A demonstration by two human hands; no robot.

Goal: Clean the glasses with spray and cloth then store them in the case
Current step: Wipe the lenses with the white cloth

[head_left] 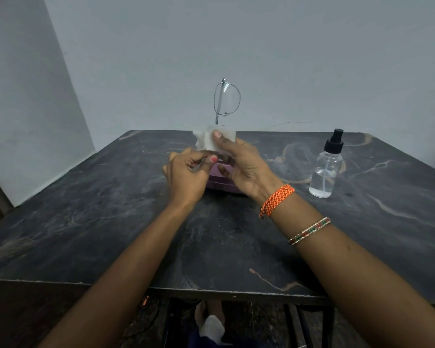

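Note:
Thin metal-framed glasses stand on end above my hands, one lens up and the other wrapped in a white cloth. My right hand pinches the cloth over that lower lens with the thumb on top. My left hand grips the lower part of the frame and the cloth's edge. Under both hands, a purple glasses case lies on the dark marble table, mostly hidden. A clear spray bottle with a black pump stands upright to the right.
The table's near edge runs below my forearms, with a metal frame and my foot beneath. Grey walls close in behind and to the left. A thin wire lies along the table's far edge.

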